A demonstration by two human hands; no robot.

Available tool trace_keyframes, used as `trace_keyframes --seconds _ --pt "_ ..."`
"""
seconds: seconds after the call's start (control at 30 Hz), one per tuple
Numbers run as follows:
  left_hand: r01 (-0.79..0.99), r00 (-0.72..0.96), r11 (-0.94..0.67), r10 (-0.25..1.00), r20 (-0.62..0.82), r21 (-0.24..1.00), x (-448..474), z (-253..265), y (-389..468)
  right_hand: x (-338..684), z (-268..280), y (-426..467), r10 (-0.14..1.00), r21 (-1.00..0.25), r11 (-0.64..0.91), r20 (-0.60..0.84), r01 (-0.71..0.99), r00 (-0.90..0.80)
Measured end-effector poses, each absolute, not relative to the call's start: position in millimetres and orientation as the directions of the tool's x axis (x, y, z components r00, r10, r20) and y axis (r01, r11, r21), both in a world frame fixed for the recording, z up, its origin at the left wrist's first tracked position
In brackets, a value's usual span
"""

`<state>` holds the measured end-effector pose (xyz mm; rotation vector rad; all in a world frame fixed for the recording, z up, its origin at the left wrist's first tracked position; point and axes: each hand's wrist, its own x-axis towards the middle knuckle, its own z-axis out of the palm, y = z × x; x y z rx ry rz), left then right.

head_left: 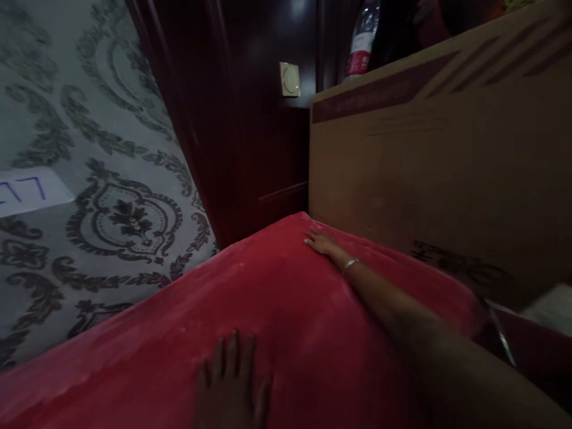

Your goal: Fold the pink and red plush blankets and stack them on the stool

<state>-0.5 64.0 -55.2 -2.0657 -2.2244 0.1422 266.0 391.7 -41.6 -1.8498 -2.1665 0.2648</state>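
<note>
A red cloth cover [286, 286] stretches over a wide, bed-like surface and narrows to a corner at the far middle. My left hand [230, 381] lies palm down on the cloth at the bottom, its fingers spread. Farther off, my right hand [322, 242] rests on the same cloth close to the far corner, fingers extended, with a silver bangle [351, 265] on the wrist. Neither hand holds anything that I can see. The cloth looks mostly smooth, with faint creases near the right forearm.
Patterned wallpaper [129, 220] borders the left side, bearing a paper label [33, 190]. Behind the corner stands dark red wooden panelling [250, 119] with a round-dial plate [290, 80]. A large cardboard box [424, 173] rises along the right; a plastic bottle [361, 47] stands by its top edge.
</note>
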Motion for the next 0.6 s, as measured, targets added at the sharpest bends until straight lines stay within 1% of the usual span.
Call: trace_keyframes --seconds 0.07,0.17,0.27,0.4,0.5,0.6 --pt "0.983 -0.07 0.068 0.997 -0.01 -0.171 1 -48 64 276 -41 374 0.99 -0.312 0.136 0.063 0.94 -0.123" --pt "0.972 -0.031 0.037 0.999 0.029 -0.231 5 -40 63 301 -43 339 0.996 -0.309 0.076 0.059 0.948 -0.061" --pt "0.963 0.019 0.001 0.997 0.074 -0.269 8 -34 61 336 -48 296 0.996 -0.317 -0.015 0.082 0.948 0.043" --pt "0.963 0.073 -0.034 0.988 0.137 -0.269 9 -29 60 390 -52 234 0.969 -0.352 -0.151 0.13 0.924 0.208" --pt "0.965 0.114 -0.068 0.978 0.175 -0.252 8 -28 59 424 -52 195 0.919 -0.413 -0.245 0.191 0.877 0.346" --pt "0.96 0.14 -0.085 0.97 0.197 -0.266 7 -28 59 449 -57 168 0.804 -0.507 -0.372 0.244 0.778 0.543"
